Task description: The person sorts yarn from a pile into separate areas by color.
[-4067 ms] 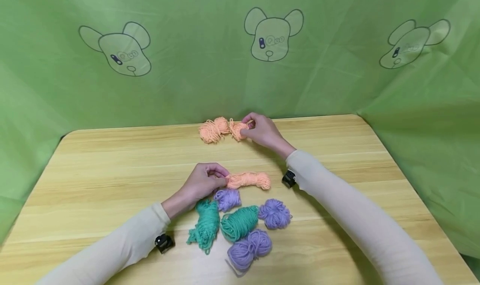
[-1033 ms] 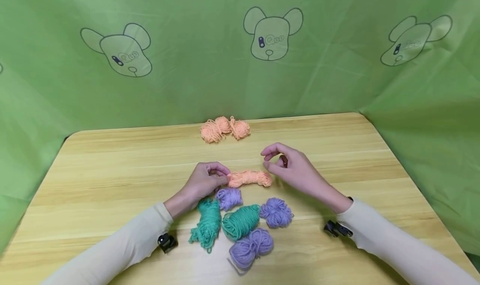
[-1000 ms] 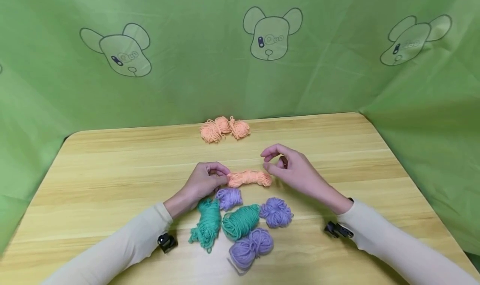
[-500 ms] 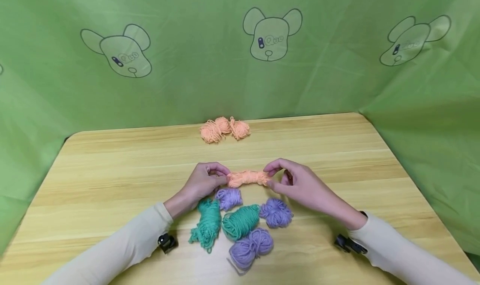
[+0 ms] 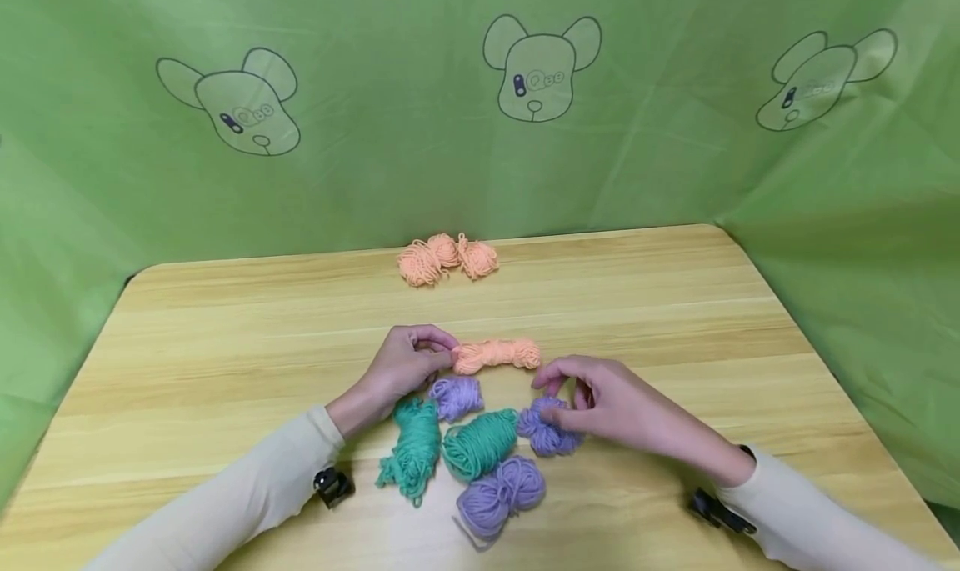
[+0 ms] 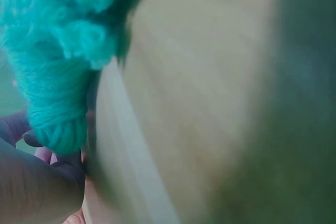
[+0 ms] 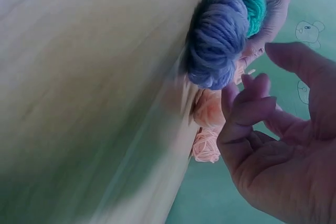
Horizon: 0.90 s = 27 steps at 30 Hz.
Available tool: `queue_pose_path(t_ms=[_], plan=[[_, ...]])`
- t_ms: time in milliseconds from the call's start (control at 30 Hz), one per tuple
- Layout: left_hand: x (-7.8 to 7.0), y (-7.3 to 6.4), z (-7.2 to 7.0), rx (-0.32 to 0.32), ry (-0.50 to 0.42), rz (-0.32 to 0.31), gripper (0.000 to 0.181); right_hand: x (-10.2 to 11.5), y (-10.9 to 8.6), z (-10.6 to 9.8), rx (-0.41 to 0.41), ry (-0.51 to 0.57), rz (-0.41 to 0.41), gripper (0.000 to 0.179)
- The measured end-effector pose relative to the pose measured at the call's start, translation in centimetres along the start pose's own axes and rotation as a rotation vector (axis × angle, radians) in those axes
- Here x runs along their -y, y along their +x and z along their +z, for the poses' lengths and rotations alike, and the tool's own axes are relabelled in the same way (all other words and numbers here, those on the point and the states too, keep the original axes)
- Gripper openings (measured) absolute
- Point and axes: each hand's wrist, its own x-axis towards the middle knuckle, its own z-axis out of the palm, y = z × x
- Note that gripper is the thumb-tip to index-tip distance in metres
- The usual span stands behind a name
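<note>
My left hand (image 5: 401,364) pinches the left end of a peach yarn skein (image 5: 498,354) that lies crosswise mid-table. Just below it sits a small purple skein (image 5: 456,398). A teal skein (image 5: 415,454) lies beside my left wrist and fills the upper left of the left wrist view. My right hand (image 5: 611,400) reaches over a round purple skein (image 5: 542,429), partly covering it. In the right wrist view the thumb and fingers stand apart, with the fingertips close to that purple skein (image 7: 218,43) and nothing gripped between them.
Between the hands lie another teal skein (image 5: 480,444) and a larger purple skein (image 5: 501,498). At the back edge of the wooden table (image 5: 262,338) rest peach skeins (image 5: 422,262). A green curtain (image 5: 390,171) with printed animal heads encloses the back and sides.
My right hand has come from the peach skein at the back edge, past the right end of the front one, down to the round purple skein. My left hand keeps its place.
</note>
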Motion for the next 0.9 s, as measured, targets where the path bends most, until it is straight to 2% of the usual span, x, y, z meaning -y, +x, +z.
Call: queue_pose_path(t_ms=[200, 533, 900], plan=[[0.0, 0.0, 0.0, -0.009, -0.007, -0.013, 0.01, 0.2, -0.8, 0.1, 0.014, -0.041, -0.063, 0.041], [0.3, -0.1, -0.5, -0.052, 0.003, -0.01, 0.01, 0.3, -1.8, 0.2, -0.017, -0.098, -0.08, 0.051], [0.3, 0.1, -1.4, -0.065, -0.002, -0.013, 0.011, -0.4, -1.8, 0.9, -0.046, -0.196, -0.148, 0.042]])
